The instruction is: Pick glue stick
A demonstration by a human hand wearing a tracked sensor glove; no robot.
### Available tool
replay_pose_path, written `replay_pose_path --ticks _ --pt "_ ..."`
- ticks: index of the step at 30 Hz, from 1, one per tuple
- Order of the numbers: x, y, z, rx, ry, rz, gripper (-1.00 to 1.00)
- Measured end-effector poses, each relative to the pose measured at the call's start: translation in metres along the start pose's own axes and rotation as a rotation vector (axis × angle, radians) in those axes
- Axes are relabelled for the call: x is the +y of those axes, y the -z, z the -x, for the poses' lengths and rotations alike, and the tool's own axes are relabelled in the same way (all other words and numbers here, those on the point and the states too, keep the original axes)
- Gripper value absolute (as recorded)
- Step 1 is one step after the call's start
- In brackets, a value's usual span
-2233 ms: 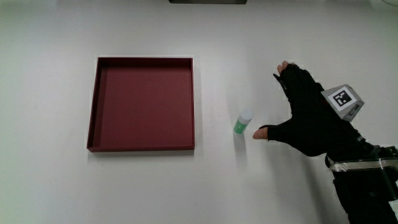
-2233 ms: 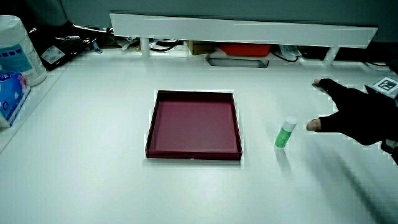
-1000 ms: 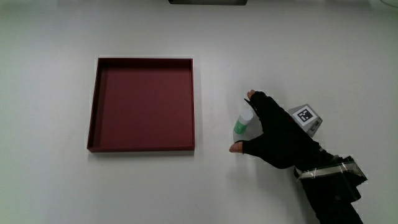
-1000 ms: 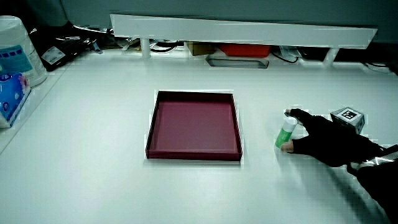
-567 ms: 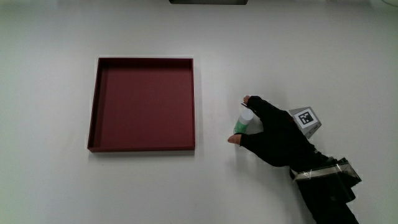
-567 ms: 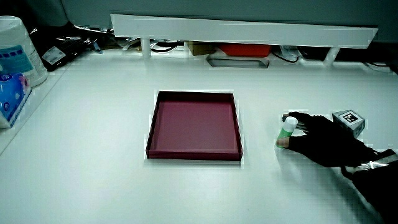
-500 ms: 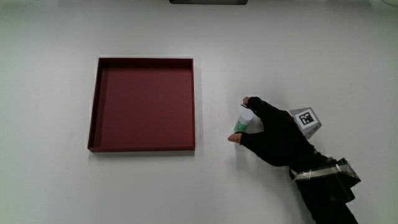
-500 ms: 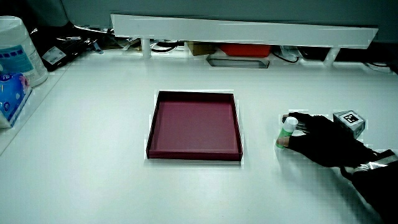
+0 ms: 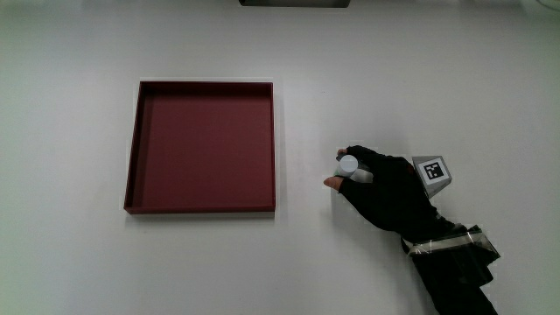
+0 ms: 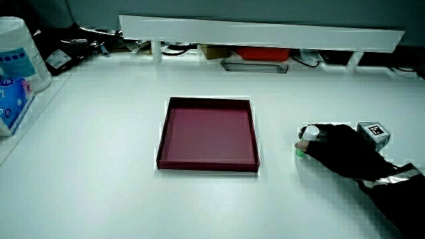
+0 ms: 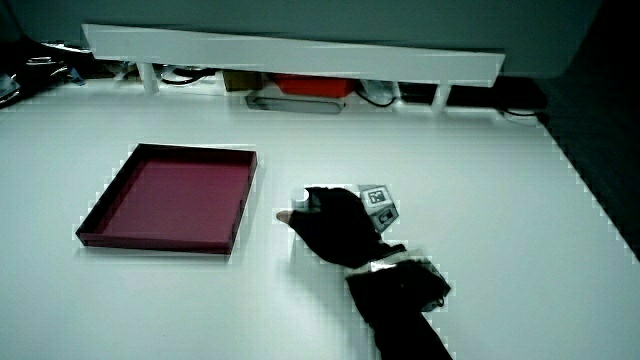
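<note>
The glue stick (image 9: 347, 165) stands upright on the white table beside the dark red tray (image 9: 134, 149), its white cap showing between my fingers. In a side view its green body (image 10: 301, 151) peeks out under the cap (image 10: 309, 134). The gloved hand (image 9: 374, 185) is wrapped around the stick, thumb on the side nearer the person, fingers curled over it. In both side views the hand (image 10: 335, 154) (image 11: 330, 224) rests low at the table surface, and the stick is mostly hidden by the glove.
The shallow square tray (image 10: 162, 139) (image 11: 110, 205) holds nothing. A low white partition (image 10: 259, 32) runs along the table's edge farthest from the person, with clutter under it. A white tub and a blue packet (image 10: 12, 93) sit at the table's corner.
The hand came from beside the glue stick, reached it and closed its fingers around it. The stick now shows mostly its cap from above. The tray stayed put.
</note>
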Motion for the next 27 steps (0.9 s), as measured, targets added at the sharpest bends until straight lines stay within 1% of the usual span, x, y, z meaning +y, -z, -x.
replay_pose_path --ticks 1,3,4,6,7,8,9,10,11,12,13,15,16,17,18,19,20,21,23,24,25,26,27 --pt "0.0 0.0 -0.001 -0.003 0.008 0.0 0.84" --pt "0.0 0.001 0.002 0.002 0.007 0.003 0.89" --pt "0.0 0.001 0.0 -0.007 0.005 0.005 0.92" --pt "0.0 0.001 0.0 -0.001 -0.002 0.002 0.97" --pt "0.0 0.001 -0.001 -0.013 0.014 0.007 1.0" --pt "0.0 0.002 0.0 0.01 -0.006 0.007 1.0" --pt "-0.001 0.002 0.002 0.012 0.0 0.009 1.0" --pt "0.0 0.002 0.002 0.009 0.0 0.011 1.0" --pt "0.0 0.002 0.003 0.003 -0.013 0.009 1.0" --pt "0.0 0.001 0.005 -0.013 -0.004 0.009 1.0" --pt "0.001 0.001 0.009 -0.002 -0.024 0.011 1.0" --pt "0.002 0.0 0.017 -0.003 -0.034 0.011 1.0" --pt "0.003 -0.001 0.019 -0.037 -0.042 0.005 1.0" --pt "0.004 -0.001 0.024 -0.021 -0.048 0.007 1.0" --pt "0.005 -0.001 0.029 -0.013 -0.075 0.01 1.0" --pt "0.005 -0.001 0.032 -0.038 -0.064 0.007 1.0" --pt "0.007 -0.001 0.036 -0.036 -0.09 0.006 1.0" --pt "0.009 -0.001 0.039 -0.047 -0.076 0.006 1.0" --pt "0.013 0.0 0.049 -0.055 -0.085 0.008 1.0" --pt "0.015 0.002 0.054 -0.071 -0.079 0.011 1.0" --pt "0.016 0.004 0.061 -0.054 -0.09 0.017 1.0" --pt "0.018 0.007 0.069 -0.045 -0.117 0.022 1.0" --pt "0.02 0.009 0.072 -0.047 -0.139 0.029 1.0"
